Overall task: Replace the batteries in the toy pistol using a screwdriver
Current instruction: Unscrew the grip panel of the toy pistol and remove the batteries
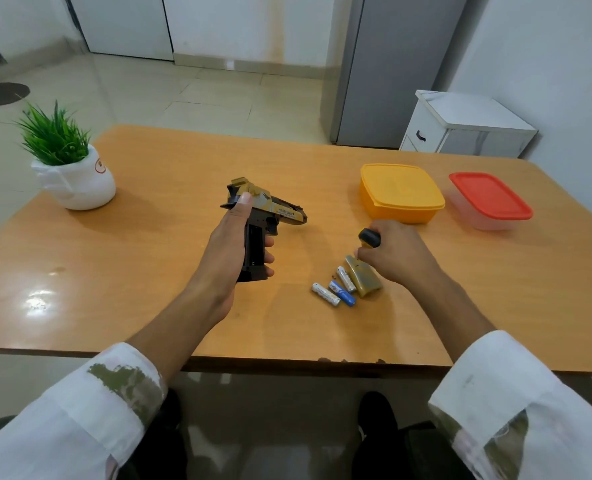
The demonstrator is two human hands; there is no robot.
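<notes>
My left hand (230, 244) grips the gold and black toy pistol (270, 211) by its handle above the table, barrel pointing right; the black battery slot in the grip faces me uncovered. My right hand (400, 252) holds the screwdriver (369, 237), of which only the black and yellow handle end shows. Its fingertips touch the olive battery cover (363, 277) lying on the table. Three batteries lie beside the cover: a silver battery (345, 278), a blue battery (342, 293) and another silver battery (325, 294).
On the orange wooden table (149, 271), a potted green plant (72, 168) stands at the far left. A yellow lidded box (400, 192) and a clear box with a red lid (490, 199) sit at the far right. A white cabinet (467, 124) stands behind the table.
</notes>
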